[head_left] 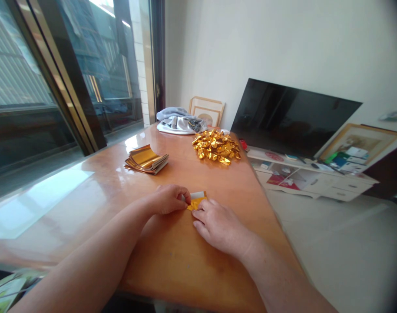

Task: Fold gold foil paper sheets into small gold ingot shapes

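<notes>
A small sheet of gold foil paper (196,202) lies on the wooden table, with a pale strip of its back showing along the far edge. My left hand (171,199) pinches its left side between thumb and fingers. From the right, my right hand (218,222) bends its fingers onto the sheet's near right part, with the thumb low beside it. Parts of the paper are hidden under the fingers. Beyond my left hand sits a stack of gold foil sheets (147,160), loosely curled. A heap of folded gold foil pieces (216,147) rests farther back on the right.
The glossy wooden table (172,261) has its right edge beside my right forearm. Bundled cloth (179,121) and a picture frame (206,108) are at its far end. A television (292,117) stands on a white cabinet (319,180); glass doors (104,65) are at left.
</notes>
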Tool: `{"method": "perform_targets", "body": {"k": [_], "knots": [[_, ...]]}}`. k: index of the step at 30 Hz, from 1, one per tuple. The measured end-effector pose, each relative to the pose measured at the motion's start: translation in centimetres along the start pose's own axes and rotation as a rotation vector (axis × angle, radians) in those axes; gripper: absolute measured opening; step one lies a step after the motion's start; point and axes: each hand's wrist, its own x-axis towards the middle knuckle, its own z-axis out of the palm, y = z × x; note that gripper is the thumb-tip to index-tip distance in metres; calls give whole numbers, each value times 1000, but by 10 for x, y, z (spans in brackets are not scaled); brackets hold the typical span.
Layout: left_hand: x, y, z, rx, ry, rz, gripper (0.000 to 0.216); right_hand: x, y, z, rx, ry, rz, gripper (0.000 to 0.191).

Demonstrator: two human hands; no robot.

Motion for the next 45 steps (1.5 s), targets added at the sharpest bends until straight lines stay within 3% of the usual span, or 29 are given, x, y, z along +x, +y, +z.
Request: {"method": "perform_targets", "body": {"k": [18, 23, 28, 33, 38, 42, 45], "knots": [[0, -23, -5, -97, 47, 24, 37, 0, 1, 0, -29, -15, -5, 25], [2, -27, -5, -120, 96, 25, 33, 0, 2, 2, -32, -6, -8, 24], [0, -18, -6, -149, 239, 65, 21, 3, 4, 3, -20, -12, 4, 24], [1, -5, 5, -118, 106, 211, 13, 5, 6, 4, 26, 6, -4, 23], [1, -1, 11, -13, 33, 263, 14, 10, 18, 7, 168, 69, 13, 23], [-1, 1, 9, 3, 30, 261, 18, 20, 46, 19, 294, 307, 195, 25], [-1, 0, 8, 12, 36, 281, 19, 27, 65, 30, 287, 412, 319, 36]]}}
